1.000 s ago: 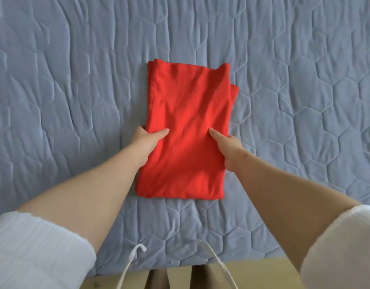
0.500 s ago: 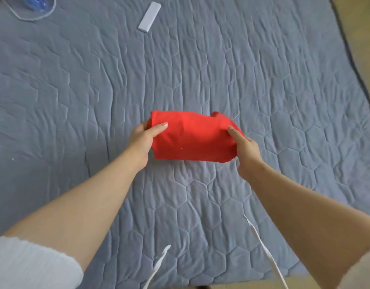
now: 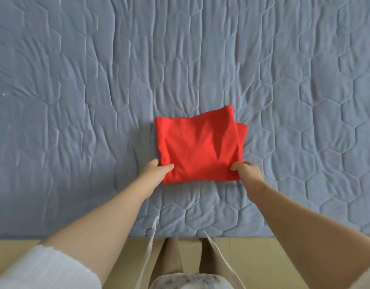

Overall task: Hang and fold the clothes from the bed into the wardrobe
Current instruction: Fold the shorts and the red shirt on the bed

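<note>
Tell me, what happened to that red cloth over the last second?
The red garment, a long flat rectangle a second ago, was lifted by its sides and folded in half; it now lies shorter and squarer on the quilt. The left hand and right hand now pinch its near corners, thumbs on top. Unchanged: both hands kept hold throughout.
</note>
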A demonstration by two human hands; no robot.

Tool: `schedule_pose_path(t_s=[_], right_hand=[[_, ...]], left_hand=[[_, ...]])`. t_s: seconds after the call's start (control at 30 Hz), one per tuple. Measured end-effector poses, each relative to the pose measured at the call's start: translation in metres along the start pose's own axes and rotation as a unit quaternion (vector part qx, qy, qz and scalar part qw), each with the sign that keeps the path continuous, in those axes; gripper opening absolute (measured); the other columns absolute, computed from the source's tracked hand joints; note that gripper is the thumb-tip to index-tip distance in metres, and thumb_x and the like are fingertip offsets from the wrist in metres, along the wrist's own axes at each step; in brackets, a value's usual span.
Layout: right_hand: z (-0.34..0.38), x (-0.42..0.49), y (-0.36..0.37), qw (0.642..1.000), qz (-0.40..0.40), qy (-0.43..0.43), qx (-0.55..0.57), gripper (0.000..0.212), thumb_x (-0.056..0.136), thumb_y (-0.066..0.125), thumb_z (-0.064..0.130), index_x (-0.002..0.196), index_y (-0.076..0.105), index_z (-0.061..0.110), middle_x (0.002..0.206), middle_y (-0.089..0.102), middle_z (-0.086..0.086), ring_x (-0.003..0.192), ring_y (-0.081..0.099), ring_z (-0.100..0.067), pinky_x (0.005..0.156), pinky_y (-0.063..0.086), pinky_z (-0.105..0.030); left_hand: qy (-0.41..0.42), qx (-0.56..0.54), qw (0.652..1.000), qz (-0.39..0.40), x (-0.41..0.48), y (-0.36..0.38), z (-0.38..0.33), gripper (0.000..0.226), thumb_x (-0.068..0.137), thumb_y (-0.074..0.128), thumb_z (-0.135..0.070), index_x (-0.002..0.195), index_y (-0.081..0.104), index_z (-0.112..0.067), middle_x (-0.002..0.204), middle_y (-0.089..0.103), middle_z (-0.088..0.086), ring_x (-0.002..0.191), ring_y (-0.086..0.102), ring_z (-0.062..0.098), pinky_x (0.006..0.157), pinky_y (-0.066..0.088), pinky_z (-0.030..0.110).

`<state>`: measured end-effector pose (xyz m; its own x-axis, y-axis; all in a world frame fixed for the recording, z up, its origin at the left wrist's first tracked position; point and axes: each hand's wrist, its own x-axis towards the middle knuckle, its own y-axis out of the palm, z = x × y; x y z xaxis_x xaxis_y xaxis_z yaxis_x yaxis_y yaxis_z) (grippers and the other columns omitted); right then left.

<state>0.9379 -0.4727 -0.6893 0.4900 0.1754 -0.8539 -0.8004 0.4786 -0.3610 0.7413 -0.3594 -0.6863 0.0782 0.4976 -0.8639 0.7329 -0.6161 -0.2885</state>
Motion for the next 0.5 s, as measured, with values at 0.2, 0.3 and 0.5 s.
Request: schedule_pose_path(t_s=[0.2,0.3,0.5], right_hand=[[0.016,0.012,0.009,0.996,-0.029,-0.065,0.047,0.035,0.082,0.067,0.042,0.101,0.052,0.017,0.083,0.055,0.006,0.074,0.052,-0.009,0.063,0.039,-0.022],[0.021,0.019,0.011,0.994,-0.081,-0.075,0.006,0.025,0.085,0.062,0.037,0.076,0.049,0.017,0.071,0.051,0.005,0.076,0.052,-0.019,0.069,0.039,-0.028],[0.008,0.010,0.024,0.987,-0.157,0.033,-0.021,0.034,0.090,0.051,0.026,0.117,0.054,0.005,0.109,0.059,-0.017,0.104,0.054,-0.029,0.094,0.040,-0.037]], left_hand=[[0.086,-0.044,0.993,-0.072,0.012,0.009,-0.016,0.033,0.089,0.059,-0.032,0.117,0.055,-0.014,0.103,0.059,-0.002,0.094,0.056,0.013,0.077,0.037,0.018],[0.140,-0.009,0.985,-0.097,0.019,0.010,-0.031,0.032,0.090,0.058,-0.018,0.121,0.054,-0.010,0.112,0.063,0.007,0.101,0.058,0.019,0.082,0.041,0.022],[0.146,0.144,0.970,-0.127,0.018,0.012,-0.034,0.041,0.086,0.063,-0.025,0.124,0.051,-0.014,0.117,0.063,0.008,0.108,0.057,0.028,0.085,0.040,0.029]])
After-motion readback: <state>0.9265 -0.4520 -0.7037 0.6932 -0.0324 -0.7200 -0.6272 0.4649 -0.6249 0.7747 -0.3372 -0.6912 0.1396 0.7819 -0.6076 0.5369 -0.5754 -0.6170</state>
